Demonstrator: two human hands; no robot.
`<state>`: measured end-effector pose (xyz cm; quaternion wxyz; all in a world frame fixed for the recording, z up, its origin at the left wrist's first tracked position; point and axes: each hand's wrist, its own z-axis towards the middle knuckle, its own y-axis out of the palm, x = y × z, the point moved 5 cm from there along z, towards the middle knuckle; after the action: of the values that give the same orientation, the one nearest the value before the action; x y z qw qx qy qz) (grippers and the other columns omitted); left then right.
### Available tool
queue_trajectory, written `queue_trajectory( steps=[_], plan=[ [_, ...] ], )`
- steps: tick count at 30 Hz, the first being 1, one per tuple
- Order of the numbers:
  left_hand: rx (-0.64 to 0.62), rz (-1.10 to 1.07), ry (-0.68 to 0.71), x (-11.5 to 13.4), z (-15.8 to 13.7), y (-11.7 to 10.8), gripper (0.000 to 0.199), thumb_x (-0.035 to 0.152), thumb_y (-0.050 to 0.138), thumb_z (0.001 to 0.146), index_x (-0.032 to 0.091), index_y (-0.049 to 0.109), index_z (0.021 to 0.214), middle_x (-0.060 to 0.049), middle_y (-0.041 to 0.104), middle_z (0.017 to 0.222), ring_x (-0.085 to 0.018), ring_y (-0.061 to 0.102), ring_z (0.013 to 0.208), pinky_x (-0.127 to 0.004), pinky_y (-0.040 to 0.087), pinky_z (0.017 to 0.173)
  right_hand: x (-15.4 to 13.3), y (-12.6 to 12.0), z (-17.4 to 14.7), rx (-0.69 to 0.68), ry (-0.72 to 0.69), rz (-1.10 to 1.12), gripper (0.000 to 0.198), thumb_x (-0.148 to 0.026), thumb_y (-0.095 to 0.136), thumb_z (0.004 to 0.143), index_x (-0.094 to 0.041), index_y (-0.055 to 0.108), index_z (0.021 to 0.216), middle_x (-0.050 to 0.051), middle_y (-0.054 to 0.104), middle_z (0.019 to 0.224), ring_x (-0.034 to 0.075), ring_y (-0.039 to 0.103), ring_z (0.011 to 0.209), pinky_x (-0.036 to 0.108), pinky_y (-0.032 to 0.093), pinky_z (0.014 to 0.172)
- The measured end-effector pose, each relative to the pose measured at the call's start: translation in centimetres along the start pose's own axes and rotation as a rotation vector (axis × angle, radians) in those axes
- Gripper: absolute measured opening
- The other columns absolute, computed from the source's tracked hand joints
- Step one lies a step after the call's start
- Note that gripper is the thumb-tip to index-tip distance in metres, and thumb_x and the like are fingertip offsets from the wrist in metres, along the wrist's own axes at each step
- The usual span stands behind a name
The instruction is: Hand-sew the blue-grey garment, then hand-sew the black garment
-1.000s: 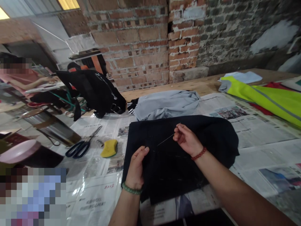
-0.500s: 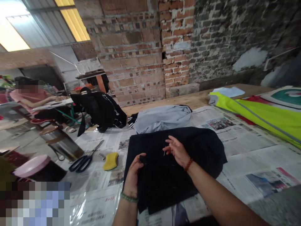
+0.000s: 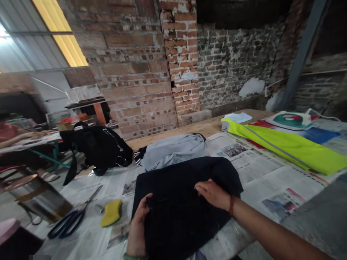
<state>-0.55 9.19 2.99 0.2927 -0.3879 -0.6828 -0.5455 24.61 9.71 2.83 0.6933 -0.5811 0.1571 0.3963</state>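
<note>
Dark navy-black folded cloth [image 3: 173,220] lies on the newspaper in front of me. My left hand [image 3: 139,216] holds its left edge, the cloth pinched between thumb and fingers. Over the right part of the cloth, my right hand [image 3: 213,193] is closed with fingertips together, in the grip that held a thin, pale needle half a second ago. The needle itself is too small or hidden to make out now. Left of the cloth are a yellow sponge [image 3: 111,213] and dark-handled scissors [image 3: 72,218].
Behind the cloth lie a grey garment [image 3: 173,150] and a black bag [image 3: 100,148]. A metal flask [image 3: 40,198] and a pink-lidded container [image 3: 13,234] stand at left. To the right are a neon-yellow garment [image 3: 284,144] and an iron [image 3: 292,119]. Another person sits far left.
My right hand has drawn its spread fingers together and turned knuckles-up over the cloth. My left hand keeps its hold. The view has swung right, bringing the whole iron into sight.
</note>
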Motion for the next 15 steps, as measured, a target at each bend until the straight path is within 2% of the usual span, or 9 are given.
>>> queue_trajectory(
  steps=[3, 6, 11, 15],
  plan=[
    [0.004, 0.000, 0.010, 0.1, -0.3, 0.1, 0.043, 0.013, 0.064, 0.054, 0.023, 0.061, 0.096, 0.002, 0.065, 0.071, -0.015, 0.060, 0.054, -0.024, 0.048, 0.051, -0.1, 1.0, -1.2, 0.002, -0.057, -0.234, 0.031, -0.032, 0.034, 0.088, -0.023, 0.062, 0.078, 0.001, 0.060, 0.066, 0.015, 0.054, 0.070, 0.033, 0.033, 0.076],
    [0.028, 0.019, 0.033, 0.3, -0.8, 0.1, 0.045, 0.014, 0.064, 0.054, 0.023, 0.061, 0.098, 0.001, 0.066, 0.074, -0.015, 0.060, 0.056, -0.023, 0.048, 0.052, 0.8, 0.9, -1.7, 0.080, -0.037, -0.238, 0.028, -0.034, 0.037, 0.087, -0.021, 0.059, 0.076, 0.001, 0.060, 0.069, 0.015, 0.054, 0.071, 0.030, 0.034, 0.075],
    [0.100, -0.010, 0.127, 1.0, -0.9, -0.4, 0.045, 0.012, 0.062, 0.053, 0.023, 0.064, 0.097, 0.002, 0.067, 0.080, -0.012, 0.060, 0.063, -0.017, 0.047, 0.056, 3.8, -1.0, -2.0, 0.291, 0.048, -0.255, 0.020, -0.033, 0.039, 0.086, -0.019, 0.053, 0.082, 0.001, 0.059, 0.064, 0.016, 0.056, 0.064, 0.030, 0.038, 0.071],
    [0.097, -0.074, 0.133, 0.9, -0.7, -0.8, 0.047, 0.010, 0.061, 0.053, 0.023, 0.064, 0.098, 0.002, 0.068, 0.077, -0.011, 0.060, 0.061, -0.017, 0.048, 0.055, 5.4, -1.0, -2.3, 0.388, 0.011, -0.285, 0.020, -0.033, 0.037, 0.086, -0.020, 0.052, 0.085, 0.002, 0.060, 0.063, 0.017, 0.057, 0.063, 0.029, 0.042, 0.067]
  ],
)
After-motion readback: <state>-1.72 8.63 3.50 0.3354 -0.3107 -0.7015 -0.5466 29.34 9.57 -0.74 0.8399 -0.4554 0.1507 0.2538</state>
